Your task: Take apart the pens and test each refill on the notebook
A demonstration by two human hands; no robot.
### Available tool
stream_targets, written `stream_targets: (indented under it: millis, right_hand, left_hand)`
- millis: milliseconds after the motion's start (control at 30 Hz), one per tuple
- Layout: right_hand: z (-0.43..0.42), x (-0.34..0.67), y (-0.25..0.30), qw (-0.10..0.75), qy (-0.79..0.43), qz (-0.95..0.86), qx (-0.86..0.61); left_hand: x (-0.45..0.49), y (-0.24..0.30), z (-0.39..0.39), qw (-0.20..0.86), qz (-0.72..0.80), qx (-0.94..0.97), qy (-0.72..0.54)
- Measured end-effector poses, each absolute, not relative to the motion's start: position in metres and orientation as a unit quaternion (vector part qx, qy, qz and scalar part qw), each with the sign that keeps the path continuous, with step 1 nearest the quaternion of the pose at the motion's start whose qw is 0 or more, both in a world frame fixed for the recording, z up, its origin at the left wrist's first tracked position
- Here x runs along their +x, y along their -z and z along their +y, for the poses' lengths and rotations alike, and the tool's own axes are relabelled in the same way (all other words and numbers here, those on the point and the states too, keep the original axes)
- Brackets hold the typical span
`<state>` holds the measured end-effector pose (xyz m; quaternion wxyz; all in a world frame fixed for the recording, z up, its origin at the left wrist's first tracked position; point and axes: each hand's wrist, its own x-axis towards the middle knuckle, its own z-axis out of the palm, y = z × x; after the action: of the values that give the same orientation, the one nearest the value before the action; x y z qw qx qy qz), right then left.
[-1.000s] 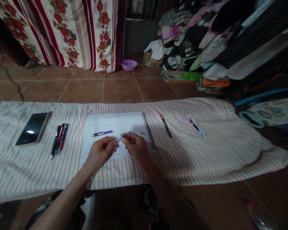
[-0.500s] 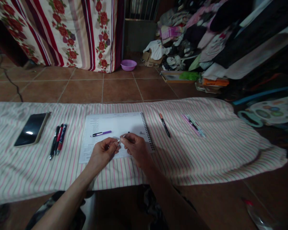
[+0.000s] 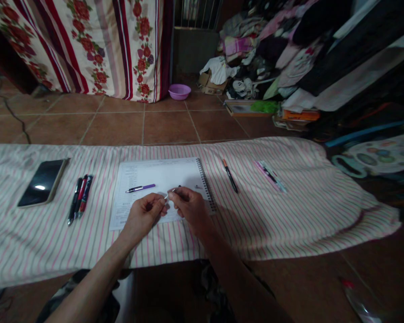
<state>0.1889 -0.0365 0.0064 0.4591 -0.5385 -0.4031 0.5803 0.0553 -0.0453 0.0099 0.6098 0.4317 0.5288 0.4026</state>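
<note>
My left hand (image 3: 144, 216) and my right hand (image 3: 188, 207) meet over a spiral notebook (image 3: 161, 177) lying on a striped cloth (image 3: 289, 211). Both pinch the ends of a thin pen part (image 3: 170, 193), a slim pale rod with a dark far tip. A purple pen piece (image 3: 140, 188) lies on the page just beyond my left hand. A tiny dark bit (image 3: 198, 186) rests on the page near the spiral.
Three pens (image 3: 79, 198) and a black phone (image 3: 42, 181) lie left of the notebook. An orange-tipped black pen (image 3: 230, 175) and a pink packet of pens (image 3: 270, 176) lie to its right. Behind are tiled floor, a purple bowl (image 3: 179, 91), a floral curtain and piled clothes.
My hands have drawn slightly closer together on the thin pen part. The view has drifted a little; nothing else moved.
</note>
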Motion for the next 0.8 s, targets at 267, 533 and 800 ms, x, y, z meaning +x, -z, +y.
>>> stream_targets:
  millis: [267,533,800]
  right_hand:
    - [-0.037,0.189,-0.008,0.453,-0.581,-0.405,-0.541]
    - [-0.033,0.192,-0.004,0.444,-0.535,-0.448,-0.562]
    - [-0.069,0.199,-0.062,0.440,-0.388,-0.625,-0.515]
  left_hand:
    - [0.055,-0.010,-0.045,0.601,0.537,0.439,-0.399]
    - [0.055,-0.016,-0.043,0.592,0.545,0.433,-0.406]
    - [0.036,-0.018,-0.034,0.527,0.572,0.440,-0.448]
